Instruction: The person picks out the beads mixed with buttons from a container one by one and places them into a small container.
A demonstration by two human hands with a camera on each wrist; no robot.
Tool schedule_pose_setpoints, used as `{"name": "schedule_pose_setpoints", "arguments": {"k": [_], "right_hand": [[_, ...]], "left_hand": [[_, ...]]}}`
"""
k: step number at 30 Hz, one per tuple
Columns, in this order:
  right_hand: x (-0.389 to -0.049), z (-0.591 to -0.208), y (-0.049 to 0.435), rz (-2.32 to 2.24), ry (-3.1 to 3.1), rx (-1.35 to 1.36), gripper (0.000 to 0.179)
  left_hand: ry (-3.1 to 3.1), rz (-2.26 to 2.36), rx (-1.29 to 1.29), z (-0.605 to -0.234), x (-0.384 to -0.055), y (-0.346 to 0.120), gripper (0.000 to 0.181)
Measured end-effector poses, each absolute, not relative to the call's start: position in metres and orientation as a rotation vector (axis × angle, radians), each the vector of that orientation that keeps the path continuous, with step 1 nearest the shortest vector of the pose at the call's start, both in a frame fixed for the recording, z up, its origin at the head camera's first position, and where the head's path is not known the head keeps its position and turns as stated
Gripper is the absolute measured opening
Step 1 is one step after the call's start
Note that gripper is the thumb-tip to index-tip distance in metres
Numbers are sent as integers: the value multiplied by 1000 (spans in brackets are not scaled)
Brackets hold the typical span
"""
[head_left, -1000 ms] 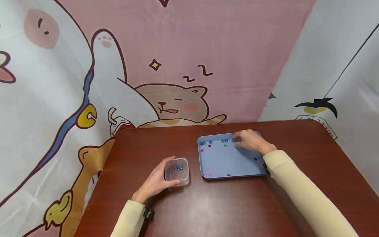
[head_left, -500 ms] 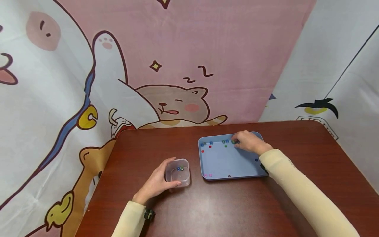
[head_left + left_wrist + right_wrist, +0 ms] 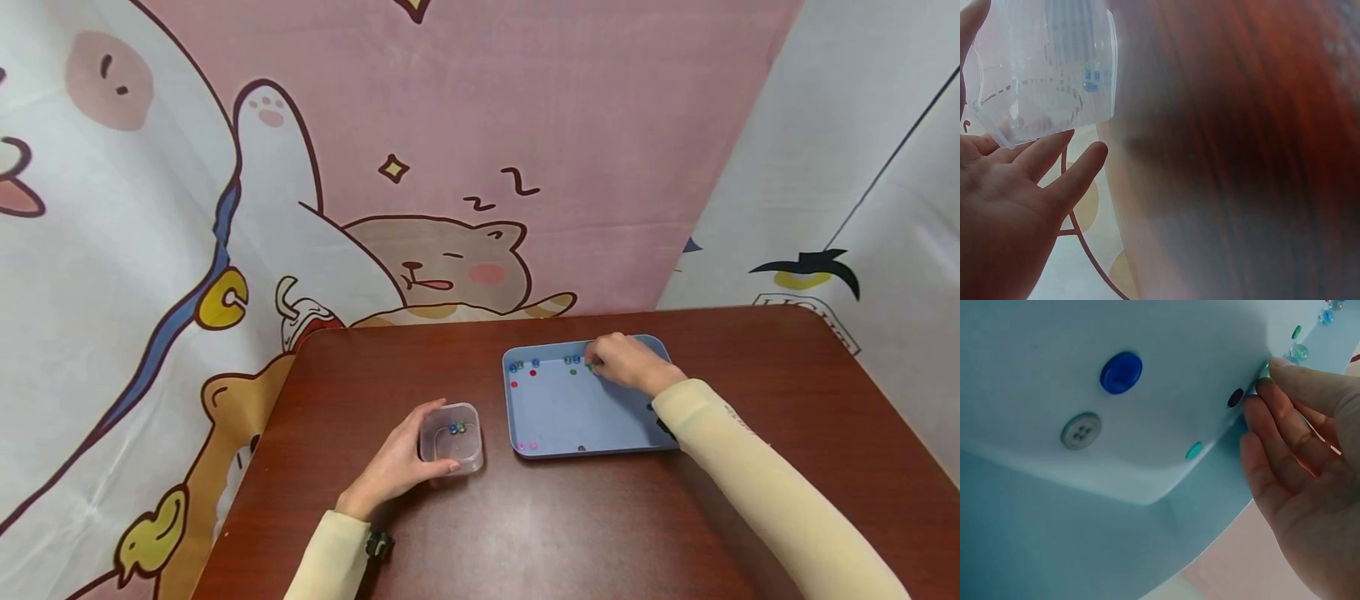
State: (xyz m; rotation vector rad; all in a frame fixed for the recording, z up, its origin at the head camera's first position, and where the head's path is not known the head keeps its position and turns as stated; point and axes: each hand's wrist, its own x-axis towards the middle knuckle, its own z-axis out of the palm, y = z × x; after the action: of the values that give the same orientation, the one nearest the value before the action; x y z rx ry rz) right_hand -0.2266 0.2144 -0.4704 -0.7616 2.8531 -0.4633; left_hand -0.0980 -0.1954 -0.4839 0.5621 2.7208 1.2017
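My left hand (image 3: 399, 457) grips a clear plastic container (image 3: 450, 452) left of the tray, thumb on the near side and fingers on the far side. Two marbles (image 3: 453, 428) lie inside it. In the left wrist view its blurred wall (image 3: 1035, 106) rises beside the fingers. At the back of the light-blue tray (image 3: 577, 417), my right hand (image 3: 626, 362) pinches a greenish marble (image 3: 1265, 371) between thumb and fingertips. Just beyond, more clear marbles (image 3: 1299, 351) sit along the tray wall. A dark button (image 3: 1235, 397) lies close beside the fingertips.
Buttons are scattered in the tray: a blue one (image 3: 1121, 372), a grey one (image 3: 1081, 431), a teal one (image 3: 1194, 450), red ones (image 3: 532, 373) and pink ones (image 3: 533, 446). The brown table (image 3: 525, 533) meets a cartoon-printed cloth (image 3: 600, 150) behind.
The right hand's fingers have closed on the greenish marble at the tray's back wall, and the hand has shifted slightly left. The left hand and container stay in place.
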Motion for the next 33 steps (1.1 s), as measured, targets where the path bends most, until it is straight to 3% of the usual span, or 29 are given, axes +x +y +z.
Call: {"name": "schedule_pose_setpoints", "arguments": {"k": [20,33], "right_hand": [[-215,-433,219,-681,2870,-739,17],[-180,-406,203,-741,2967,-804,20]], "left_hand": [[2714,1219,546,-483,-97,-194,98],[2701,1221,529,-483,-98,-192,100]]}}
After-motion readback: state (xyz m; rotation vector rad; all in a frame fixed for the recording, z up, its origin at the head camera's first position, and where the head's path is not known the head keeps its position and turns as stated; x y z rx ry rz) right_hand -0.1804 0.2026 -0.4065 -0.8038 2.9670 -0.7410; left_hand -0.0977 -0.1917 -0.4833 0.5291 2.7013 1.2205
